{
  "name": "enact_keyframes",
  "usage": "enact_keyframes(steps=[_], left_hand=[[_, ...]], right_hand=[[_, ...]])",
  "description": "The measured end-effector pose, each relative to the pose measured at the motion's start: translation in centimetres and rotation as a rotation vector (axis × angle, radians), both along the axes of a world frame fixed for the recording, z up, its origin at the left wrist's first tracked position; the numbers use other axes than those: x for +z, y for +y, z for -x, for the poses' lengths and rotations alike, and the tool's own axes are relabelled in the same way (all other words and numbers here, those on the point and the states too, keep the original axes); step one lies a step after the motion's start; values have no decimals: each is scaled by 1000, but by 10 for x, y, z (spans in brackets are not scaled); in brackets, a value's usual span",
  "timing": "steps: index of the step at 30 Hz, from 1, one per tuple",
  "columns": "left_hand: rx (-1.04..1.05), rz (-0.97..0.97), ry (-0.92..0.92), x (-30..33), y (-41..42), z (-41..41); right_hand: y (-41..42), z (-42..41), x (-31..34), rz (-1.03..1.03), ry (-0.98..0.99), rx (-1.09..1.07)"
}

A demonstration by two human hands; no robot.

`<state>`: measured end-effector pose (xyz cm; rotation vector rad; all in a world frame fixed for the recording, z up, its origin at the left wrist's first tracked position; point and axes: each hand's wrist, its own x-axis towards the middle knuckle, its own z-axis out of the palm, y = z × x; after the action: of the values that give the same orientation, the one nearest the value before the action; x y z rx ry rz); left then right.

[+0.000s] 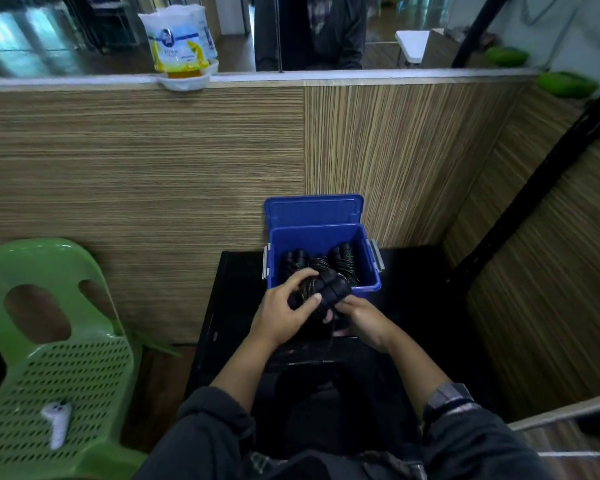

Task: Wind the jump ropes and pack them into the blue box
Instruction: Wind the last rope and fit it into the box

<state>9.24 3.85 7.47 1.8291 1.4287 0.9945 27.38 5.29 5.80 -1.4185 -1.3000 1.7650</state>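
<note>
Both hands, left hand; right hand, grip wound jump rope beside blue box.

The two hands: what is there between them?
In the head view, a wound jump rope lies between the left hand and right hand, both gripping it.

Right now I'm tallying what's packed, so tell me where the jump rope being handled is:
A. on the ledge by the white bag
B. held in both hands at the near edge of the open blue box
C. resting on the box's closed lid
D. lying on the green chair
B: both hands, left and right, grip the wound jump rope at the near rim of the open blue box.
</note>
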Motion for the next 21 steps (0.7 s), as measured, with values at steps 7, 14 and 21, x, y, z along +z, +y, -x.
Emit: enact_keyframes(steps=[7,14,21], left_hand=[[391,-17,-17,9,15,1],[368,-37,-10,23,32,15],[380,4,-69,21,29,8]], right_hand=[[-8,15,7,-109,-537,150],[-2,34,17,-75,-2,-121],[-10,38,20,298,706,-253]])
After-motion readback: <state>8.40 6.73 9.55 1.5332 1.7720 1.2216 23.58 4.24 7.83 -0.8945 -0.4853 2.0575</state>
